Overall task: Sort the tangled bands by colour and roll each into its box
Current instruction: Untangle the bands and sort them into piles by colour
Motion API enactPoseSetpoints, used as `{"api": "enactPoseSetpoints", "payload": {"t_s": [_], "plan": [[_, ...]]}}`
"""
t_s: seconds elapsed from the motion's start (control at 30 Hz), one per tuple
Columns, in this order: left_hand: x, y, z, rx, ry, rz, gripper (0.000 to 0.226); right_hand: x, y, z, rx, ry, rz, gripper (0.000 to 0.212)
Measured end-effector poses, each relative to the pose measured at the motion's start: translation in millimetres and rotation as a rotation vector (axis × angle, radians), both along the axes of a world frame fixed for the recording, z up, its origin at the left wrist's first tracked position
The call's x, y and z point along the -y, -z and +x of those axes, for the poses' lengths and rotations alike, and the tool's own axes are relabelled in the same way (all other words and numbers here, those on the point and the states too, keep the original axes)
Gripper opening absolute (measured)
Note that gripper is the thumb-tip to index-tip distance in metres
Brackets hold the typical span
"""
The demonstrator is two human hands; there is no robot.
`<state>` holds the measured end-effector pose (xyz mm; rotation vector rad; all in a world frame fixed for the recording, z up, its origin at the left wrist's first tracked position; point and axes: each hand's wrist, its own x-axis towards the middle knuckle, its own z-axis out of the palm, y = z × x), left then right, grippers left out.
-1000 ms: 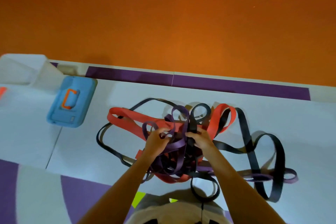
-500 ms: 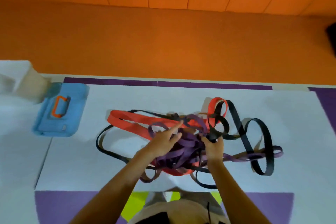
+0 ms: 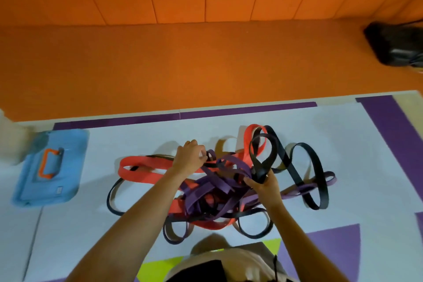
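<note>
Light: bright and even, warm orange cast.
Shadows: soft and brownish, thrown by the bands (image 3: 219,181) onto the white mat (image 3: 119,139), falling toward the wall.
Blur: left edge smeared; blue case (image 3: 51,167) soft, black object (image 3: 396,46) smeared.
Distortion: wide-angle; wall seams fan out, mat edges slant.
Focus: centre fairly sharp.

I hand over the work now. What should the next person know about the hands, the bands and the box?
Left hand: curled at the far side of the tangle, apparently pinching a purple band.
Right hand: grips a black band loop, lifted upright.
Red band, purple and black all lie knotted together on the white mat.
Blue box sits far left, closed.
Done: nothing sorted.
To do: untangle, sort, roll, box.
</note>
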<state>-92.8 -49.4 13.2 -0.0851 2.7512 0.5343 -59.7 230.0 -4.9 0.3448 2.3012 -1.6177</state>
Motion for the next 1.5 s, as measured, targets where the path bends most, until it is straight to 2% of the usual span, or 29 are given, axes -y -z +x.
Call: {"api": "enactPoseSetpoints", "payload": {"t_s": [0.07,0.17,0.23,0.33,0.4,0.5,0.6,0.7,0.73,0.83,0.9,0.97,1.13,1.23,1.33,1.4,1.5], "plan": [[-5,2,0,-0.078,-0.013,0.036,0.018,-1,1,-9,0.009,-0.008,0.021,0.036],[-16,3,12,-0.310,-0.036,0.017,0.032,1,5,-23,0.039,0.014,0.001,0.026],[-24,10,21,-0.356,-0.022,-0.006,0.035,5,9,-32,0.049,0.017,-0.007,0.023],[-28,24,22,-0.159,-0.078,-0.048,0.023,15,14,-44,0.081,0.010,-0.038,0.034],[-27,27,19,0.004,-0.133,0.010,0.019,22,17,-48,0.085,-0.034,-0.058,0.042],[-33,29,13,0.205,-0.111,0.057,0.036,29,23,-52,0.097,-0.089,-0.079,0.053],[-43,37,9,0.240,-0.085,-0.090,0.056,29,30,-57,0.142,-0.045,-0.071,0.059],[-54,45,5,0.204,-0.105,-0.139,0.063,22,35,-61,0.205,0.065,-0.043,0.056],[-57,47,3,0.190,-0.105,-0.146,0.060,18,36,-63,0.226,0.105,-0.048,0.053],[-56,45,-4,0.154,-0.049,-0.155,0.030,6,40,-67,0.270,0.208,-0.078,0.047],[-46,37,-6,0.128,-0.012,-0.048,0.022,0,40,-68,0.273,0.261,-0.098,0.043],[-32,20,-6,0.050,0.000,0.048,0.018,-3,39,-69,0.275,0.308,-0.142,0.041],[12,-29,8,-0.079,0.058,0.056,0.012,-2,33,-71,0.432,0.543,-0.396,0.045],[30,-52,23,-0.113,0.072,0.100,0.009,4,27,-72,0.436,0.611,-0.442,0.046],[40,-65,37,-0.233,0.091,0.036,0.011,9,19,-72,0.397,0.647,-0.450,0.041],[47,-67,47,-0.308,0.025,0.005,0.012,11,15,-71,0.354,0.664,-0.465,0.037],[60,-63,60,-0.396,-0.163,-0.016,0.004,13,15,-66,0.283,0.666,-0.465,0.043]]}}
